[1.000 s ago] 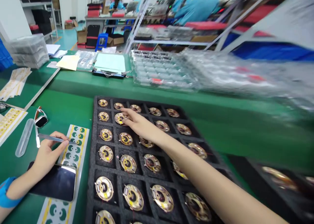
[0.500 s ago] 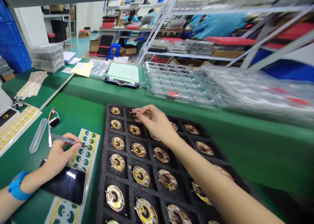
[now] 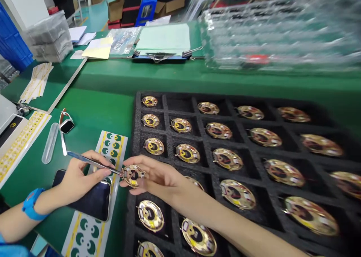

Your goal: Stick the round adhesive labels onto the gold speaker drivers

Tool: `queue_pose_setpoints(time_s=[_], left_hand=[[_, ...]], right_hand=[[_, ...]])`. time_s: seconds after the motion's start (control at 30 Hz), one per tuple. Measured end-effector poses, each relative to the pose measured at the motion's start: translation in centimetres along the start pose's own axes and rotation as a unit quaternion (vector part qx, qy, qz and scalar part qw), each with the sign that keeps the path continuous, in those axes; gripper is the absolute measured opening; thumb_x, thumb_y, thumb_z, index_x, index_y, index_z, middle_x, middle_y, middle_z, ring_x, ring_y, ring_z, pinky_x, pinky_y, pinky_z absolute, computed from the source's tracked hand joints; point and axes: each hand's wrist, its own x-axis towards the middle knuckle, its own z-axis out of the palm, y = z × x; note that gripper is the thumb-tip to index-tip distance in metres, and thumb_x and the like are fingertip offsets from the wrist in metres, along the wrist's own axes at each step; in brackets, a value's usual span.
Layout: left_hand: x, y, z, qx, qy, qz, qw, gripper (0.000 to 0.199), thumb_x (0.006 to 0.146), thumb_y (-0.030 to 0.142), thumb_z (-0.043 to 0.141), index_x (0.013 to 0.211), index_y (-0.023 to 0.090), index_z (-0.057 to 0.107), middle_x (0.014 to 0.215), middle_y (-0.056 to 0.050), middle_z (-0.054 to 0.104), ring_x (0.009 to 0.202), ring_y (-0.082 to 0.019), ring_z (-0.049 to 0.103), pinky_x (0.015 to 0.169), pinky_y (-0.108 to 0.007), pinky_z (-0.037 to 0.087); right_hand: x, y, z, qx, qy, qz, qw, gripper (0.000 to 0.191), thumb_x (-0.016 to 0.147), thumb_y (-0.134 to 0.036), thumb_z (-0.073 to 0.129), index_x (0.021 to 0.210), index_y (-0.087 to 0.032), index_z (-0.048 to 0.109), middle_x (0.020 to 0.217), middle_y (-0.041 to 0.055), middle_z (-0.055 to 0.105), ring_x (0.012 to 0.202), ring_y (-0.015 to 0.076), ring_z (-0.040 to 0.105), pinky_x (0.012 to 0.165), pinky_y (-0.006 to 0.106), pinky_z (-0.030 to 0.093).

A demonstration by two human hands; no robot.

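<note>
My left hand (image 3: 84,178), with a blue band on its wrist, pinches metal tweezers (image 3: 90,161). Their tips reach the edge of a round gold part (image 3: 133,175), which my right hand (image 3: 158,176) holds between its fingers. Both hands are above the left edge of a black foam tray (image 3: 166,163). Similar gold parts sit in its compartments, and one compartment in the back row is empty. Under my left hand lie a dark phone (image 3: 96,200) and a sticker sheet (image 3: 84,230) with yellow borders and dark green shapes.
A watch (image 3: 67,126) and a clear plastic case (image 3: 50,143) lie left of the hands. More sticker strips (image 3: 36,82) are farther left. Behind stand a clipboard with pale green paper (image 3: 165,39), clear plastic trays (image 3: 270,43) and clear boxes (image 3: 49,39).
My right hand has lifted a gold part from the back row and brought it left to the tweezers. My left hand has raised the tweezer tips off the sticker sheet. The view has tilted down.
</note>
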Motion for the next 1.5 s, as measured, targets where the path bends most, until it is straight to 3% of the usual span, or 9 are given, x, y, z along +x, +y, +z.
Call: queue_pose_setpoints(time_s=[0.43, 0.7, 0.97, 1.17, 1.27, 1.5], left_hand=[[-0.2, 0.1, 1.1, -0.036, -0.002, -0.006, 0.999, 0.007, 0.077, 0.015, 0.076, 0.082, 0.019, 0.072, 0.08, -0.001, 0.075, 0.078, -0.013, 0.071, 0.075, -0.02, 0.055], [0.3, 0.3, 0.4, -0.094, -0.013, -0.078, 0.992, 0.01, 0.077, 0.021, 0.077, 0.077, 0.017, 0.069, 0.074, -0.001, 0.073, 0.07, -0.012, 0.067, 0.068, -0.021, 0.052], [0.6, 0.7, -0.3, -0.063, -0.001, -0.074, 0.995, 0.009, 0.078, 0.02, 0.075, 0.077, 0.018, 0.066, 0.073, 0.001, 0.072, 0.071, -0.01, 0.066, 0.07, -0.019, 0.051], [2.9, -0.7, -1.5, -0.004, 0.035, -0.073, 0.997, 0.012, 0.074, 0.019, 0.076, 0.08, 0.017, 0.066, 0.079, 0.0, 0.073, 0.074, -0.011, 0.068, 0.072, -0.021, 0.052], [4.8, -2.2, -2.7, -0.004, -0.008, -0.09, 0.996, 0.017, 0.072, 0.023, 0.078, 0.079, 0.016, 0.065, 0.077, -0.002, 0.074, 0.074, -0.014, 0.071, 0.073, -0.026, 0.056], [6.6, -3.4, -3.9, -0.001, -0.088, -0.101, 0.991, 0.023, 0.072, 0.03, 0.079, 0.078, 0.014, 0.063, 0.08, -0.007, 0.077, 0.08, -0.019, 0.075, 0.079, -0.031, 0.057]], right_hand=[[-0.2, 0.1, 1.1, -0.05, -0.001, -0.024, 0.998, 0.025, 0.085, -0.015, 0.055, 0.108, -0.024, 0.057, 0.1, -0.0005, 0.063, 0.09, 0.0107, 0.061, 0.081, 0.025, 0.058], [-0.1, 0.2, 0.7, -0.028, 0.012, -0.027, 0.999, 0.024, 0.082, -0.018, 0.061, 0.106, -0.023, 0.058, 0.092, -0.0006, 0.066, 0.085, 0.0112, 0.065, 0.075, 0.025, 0.059], [0.5, 0.0, 0.7, -0.002, 0.065, -0.031, 0.997, 0.025, 0.075, -0.027, 0.075, 0.093, -0.02, 0.059, 0.069, -0.0047, 0.063, 0.056, 0.0069, 0.061, 0.051, 0.017, 0.052], [0.5, -0.9, 0.2, -0.109, 0.172, -0.049, 0.978, 0.026, 0.073, -0.031, 0.071, 0.094, -0.02, 0.058, 0.061, -0.0055, 0.058, 0.047, 0.0085, 0.053, 0.044, 0.02, 0.048], [0.9, -1.3, -0.3, -0.178, 0.203, -0.088, 0.959, 0.022, 0.077, -0.032, 0.064, 0.093, -0.021, 0.057, 0.061, -0.004, 0.058, 0.051, 0.0119, 0.057, 0.045, 0.023, 0.05], [4.1, -1.6, -1.0, -0.299, 0.186, -0.13, 0.927, 0.01, 0.087, -0.026, 0.053, 0.096, -0.023, 0.056, 0.074, 0.0015, 0.064, 0.067, 0.0193, 0.068, 0.059, 0.032, 0.058]])
